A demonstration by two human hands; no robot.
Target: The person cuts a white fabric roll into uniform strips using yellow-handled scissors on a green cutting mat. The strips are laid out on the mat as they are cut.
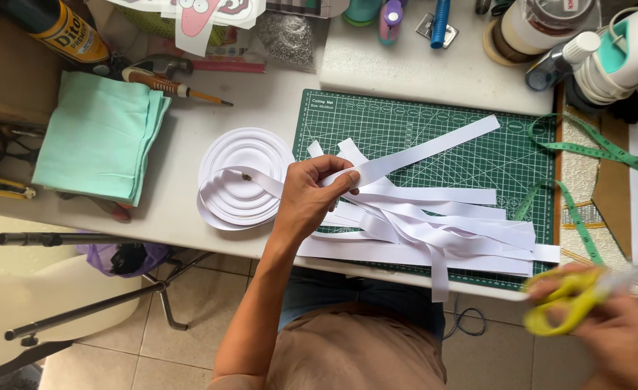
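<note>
Left hand pinches a white paper strip running from the roll over the cutting mat. Right hand, blurred, apparently grips yellow scissors. Keep the strip taut and flat; cut square.

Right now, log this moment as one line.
left hand: pinching white paper strip | right hand: holding yellow scissors, blurred | strip pile on green cutting mat
</note>
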